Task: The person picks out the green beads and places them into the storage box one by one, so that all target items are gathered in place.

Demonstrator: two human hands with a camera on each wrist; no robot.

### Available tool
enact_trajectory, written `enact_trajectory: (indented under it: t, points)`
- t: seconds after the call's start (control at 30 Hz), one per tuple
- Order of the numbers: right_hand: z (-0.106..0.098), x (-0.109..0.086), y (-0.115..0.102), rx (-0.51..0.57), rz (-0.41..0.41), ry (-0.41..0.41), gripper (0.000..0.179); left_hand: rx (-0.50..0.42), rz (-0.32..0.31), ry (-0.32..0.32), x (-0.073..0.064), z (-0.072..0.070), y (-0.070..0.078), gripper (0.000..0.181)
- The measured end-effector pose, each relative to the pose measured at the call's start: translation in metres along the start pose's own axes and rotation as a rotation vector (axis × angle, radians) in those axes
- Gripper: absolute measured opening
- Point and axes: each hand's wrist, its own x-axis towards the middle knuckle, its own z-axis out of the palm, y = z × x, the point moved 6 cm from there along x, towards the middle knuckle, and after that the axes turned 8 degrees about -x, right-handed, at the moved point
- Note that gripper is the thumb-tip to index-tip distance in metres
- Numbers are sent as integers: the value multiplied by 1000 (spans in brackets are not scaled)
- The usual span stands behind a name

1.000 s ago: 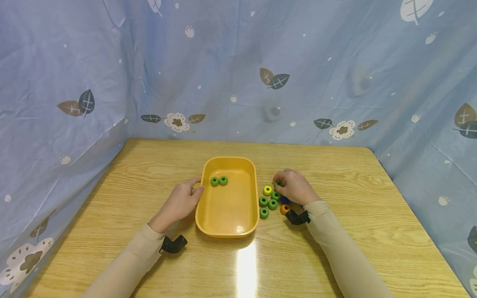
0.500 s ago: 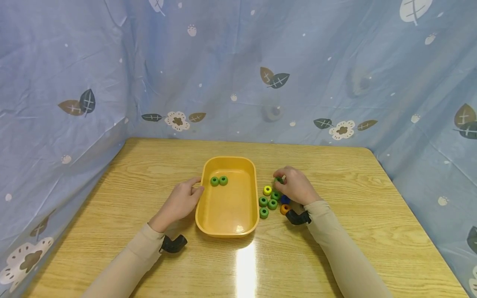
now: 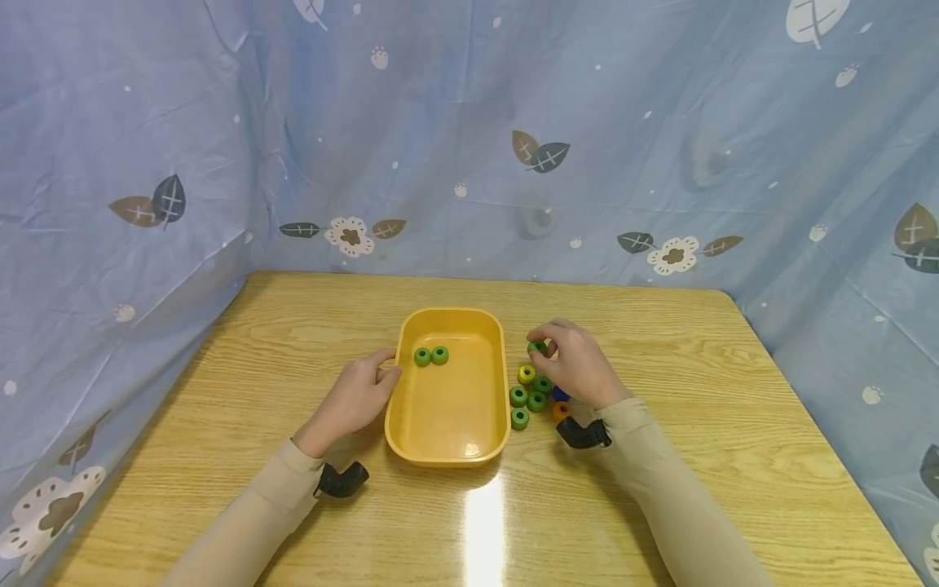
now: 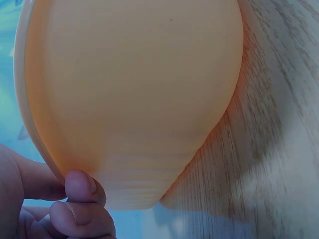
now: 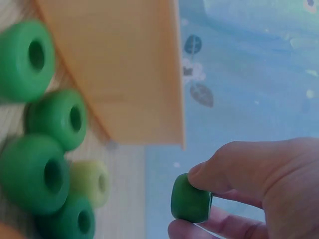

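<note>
My left hand (image 3: 358, 395) pinches the left rim of a yellow plastic tray (image 3: 449, 420); the left wrist view shows its thumb and fingertips (image 4: 82, 186) at the rim. Two green beads (image 3: 431, 356) with holes lie in the tray's upper left. To the right of the tray, my right hand (image 3: 575, 363) pinches another green bead (image 5: 191, 199) between thumb and fingers, raised above the table in the right wrist view. Beneath and beside that hand lie several green beads (image 3: 518, 397), a yellow bead (image 3: 526, 374), a blue bead (image 3: 561, 394) and an orange bead (image 3: 561, 409).
The wooden table (image 3: 308, 326) ends at a blue patterned curtain (image 3: 455, 147) behind and at both sides. A black wrist mount (image 3: 583, 433) on the right sleeve overlaps the orange bead. Another black mount (image 3: 342, 481) is on the left wrist.
My right hand has lifted the green bead from the far side of the group and moved it slightly left and up, toward the tray. The left hand and tray stay in place.
</note>
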Motion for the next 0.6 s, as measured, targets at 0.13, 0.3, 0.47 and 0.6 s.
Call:
enact_trajectory:
  t: [0.13, 0.3, 0.47, 0.6]
  points:
    - [-6, -1, -13, 7, -19, 30, 20, 5, 5, -3, 0, -1, 0, 49]
    - [-12, -2, -29, 17, -50, 68, 21, 2, 26, -3, 1, -3, 1, 48]
    - [-11, -2, -44, 27, -89, 59, 23, -2, 20, 0, 2, -4, 0, 48]
    - [-9, 0, -51, 40, -102, 44, 24, 0, 15, 0, 3, -3, 0, 49]
